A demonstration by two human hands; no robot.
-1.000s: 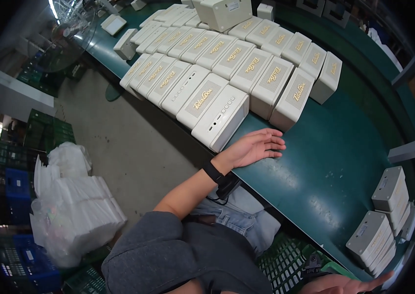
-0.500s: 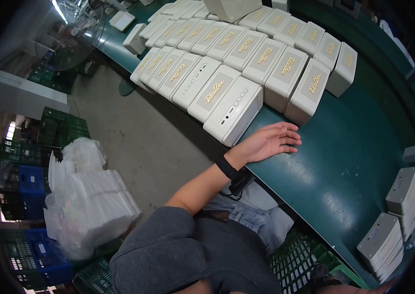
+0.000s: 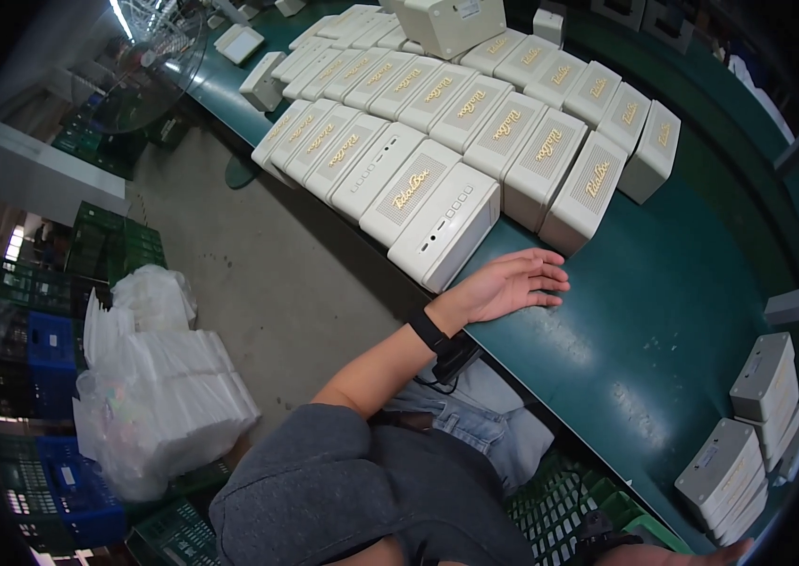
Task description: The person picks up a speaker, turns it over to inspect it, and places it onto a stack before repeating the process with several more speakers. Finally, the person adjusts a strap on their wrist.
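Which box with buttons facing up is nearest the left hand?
The end box of the row along the edge of the table, beside the left hand; a gold-lettered box separates it from the other button-topped box.

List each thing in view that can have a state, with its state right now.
Left hand: empty, fingers loosely bent, at the table.
Right hand: partly cut off by the lower edge; grip cannot be told.
White boxes: standing in close rows.
Nearest front box: button side up.
Wristband: fastened.
Table: marked with pale scuffs.
Plastic bag: bulging.
Fan: running or stopped, unclear.
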